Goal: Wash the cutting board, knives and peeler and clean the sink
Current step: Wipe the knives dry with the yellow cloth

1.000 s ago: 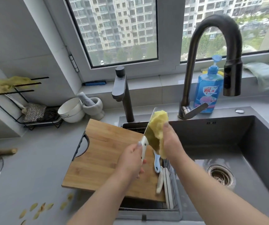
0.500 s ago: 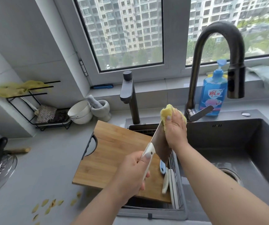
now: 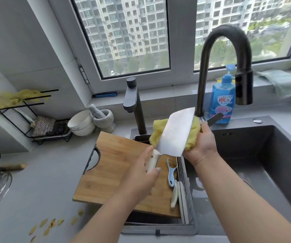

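Observation:
My left hand [image 3: 141,174] grips the white handle of a broad cleaver [image 3: 175,133], its flat side turned up toward me. My right hand [image 3: 201,143] holds a yellow cloth [image 3: 157,130] pressed behind the blade, above the sink's left edge. The wooden cutting board [image 3: 116,172] lies across a wire rack at the sink's left side. A blue peeler [image 3: 171,172] and two white-handled knives [image 3: 175,195] rest on the board's right edge. The dark sink [image 3: 257,163] is wet around its drain.
A tall dark tap [image 3: 227,55] arches over the sink, a smaller tap [image 3: 134,104] stands left of it. Blue dish soap [image 3: 222,99] stands behind. White bowls [image 3: 81,122], a mortar [image 3: 104,116] and a wire shelf [image 3: 36,120] line the back left. Peel scraps [image 3: 53,225] lie on the counter.
The cleaver has turned from edge-on to flat side up. My right hand with the cloth has shifted from over the blade's tip to behind the blade.

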`<state>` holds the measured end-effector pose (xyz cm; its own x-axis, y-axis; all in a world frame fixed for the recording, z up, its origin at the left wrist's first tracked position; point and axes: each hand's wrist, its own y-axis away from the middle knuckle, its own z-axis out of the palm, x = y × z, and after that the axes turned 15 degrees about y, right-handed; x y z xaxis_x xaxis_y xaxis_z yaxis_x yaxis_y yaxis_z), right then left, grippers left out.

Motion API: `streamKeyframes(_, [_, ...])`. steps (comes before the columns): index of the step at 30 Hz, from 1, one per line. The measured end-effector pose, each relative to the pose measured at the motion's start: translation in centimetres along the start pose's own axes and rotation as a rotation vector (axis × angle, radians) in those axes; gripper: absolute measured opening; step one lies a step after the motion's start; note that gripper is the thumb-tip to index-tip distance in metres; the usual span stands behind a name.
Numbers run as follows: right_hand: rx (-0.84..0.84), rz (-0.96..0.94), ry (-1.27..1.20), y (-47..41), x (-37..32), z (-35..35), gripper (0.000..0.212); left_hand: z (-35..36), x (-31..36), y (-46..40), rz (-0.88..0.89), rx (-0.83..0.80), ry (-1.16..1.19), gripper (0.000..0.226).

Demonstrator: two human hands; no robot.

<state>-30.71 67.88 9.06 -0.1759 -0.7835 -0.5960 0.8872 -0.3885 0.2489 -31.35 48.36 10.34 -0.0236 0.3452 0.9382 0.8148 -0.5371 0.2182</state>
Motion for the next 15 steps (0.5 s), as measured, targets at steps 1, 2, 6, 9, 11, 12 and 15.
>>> streamKeyframes(1, [-0.001,-0.007,0.023,0.1,0.0,0.4,0.068,0.3,0.0,-0.1,0.005,-0.018,-0.003,0.059])
streamKeyframes(2, [-0.009,-0.03,0.049,0.4,0.3,0.7,0.067,0.7,0.3,-0.2,-0.021,-0.052,0.076,0.056])
streamKeyframes(6, [-0.04,-0.143,0.479,2.6,3.1,1.9,0.059,0.8,1.1,-0.9,-0.306,-0.222,0.684,0.042])
streamKeyframes(9, [-0.066,-0.361,1.17,3.2,5.2,2.3,0.055,0.2,1.4,-1.2,-0.55,-0.429,1.023,0.024])
streamKeyframes(11, [-0.101,-0.43,1.575,3.0,5.3,2.2,0.06,-0.2,1.2,-1.0,-0.619,-0.47,1.093,0.023])
streamKeyframes(12, [-0.112,-0.413,1.664,2.9,5.0,2.1,0.055,-0.2,1.1,-0.8,-0.635,-0.479,1.104,0.025])
streamKeyframes(15, [-0.101,-0.369,1.806,1.8,4.1,1.5,0.048,-0.4,0.7,-0.2,-0.688,-0.524,1.162,0.021])
